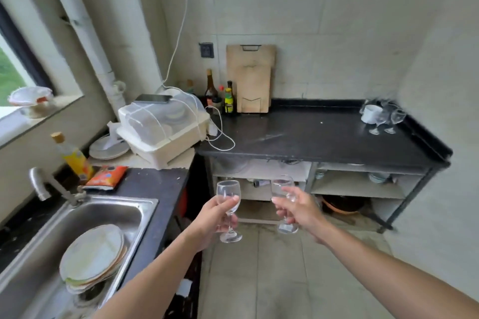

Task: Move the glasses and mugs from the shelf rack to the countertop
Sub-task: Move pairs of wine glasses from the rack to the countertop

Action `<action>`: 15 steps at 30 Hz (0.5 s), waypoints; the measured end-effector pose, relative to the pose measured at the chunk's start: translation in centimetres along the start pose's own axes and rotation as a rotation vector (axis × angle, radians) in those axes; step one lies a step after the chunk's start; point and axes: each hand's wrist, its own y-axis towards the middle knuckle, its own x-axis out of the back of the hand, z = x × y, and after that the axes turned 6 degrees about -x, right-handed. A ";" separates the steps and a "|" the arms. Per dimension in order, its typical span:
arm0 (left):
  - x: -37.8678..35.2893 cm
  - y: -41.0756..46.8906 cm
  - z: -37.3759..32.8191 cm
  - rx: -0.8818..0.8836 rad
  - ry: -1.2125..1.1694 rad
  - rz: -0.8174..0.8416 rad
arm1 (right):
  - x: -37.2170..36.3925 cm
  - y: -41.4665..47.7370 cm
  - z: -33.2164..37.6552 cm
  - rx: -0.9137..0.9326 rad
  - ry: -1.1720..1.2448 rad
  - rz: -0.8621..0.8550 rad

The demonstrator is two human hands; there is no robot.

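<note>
My left hand (216, 216) grips a clear stemmed glass (228, 193) upright by its stem and lower bowl. My right hand (298, 208) holds a second clear stemmed glass (282, 185) the same way. Both glasses hang in the air over the floor, in front of the shelf rack (355, 186) under the black countertop (311, 134). At the countertop's far right corner stand a white mug (370, 112) and several stemmed glasses (388, 119). Bowls sit on the rack's upper right shelf.
A dish box with a clear lid (163, 127) and a white cable sit at the countertop's left end. Bottles (223, 96) and cutting boards (252, 80) lean at the back wall. A steel sink (77, 241) with stacked plates is at my left.
</note>
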 end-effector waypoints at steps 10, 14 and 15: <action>-9.0 17.9 -6.3 0.035 0.107 0.202 | 12.6 9.4 2.1 -0.052 0.110 -0.269; -14.0 24.4 -7.0 0.054 0.130 0.251 | 18.9 14.1 1.6 -0.074 0.126 -0.340; -15.4 26.2 -7.2 0.049 0.141 0.262 | 20.5 15.5 1.7 -0.073 0.126 -0.344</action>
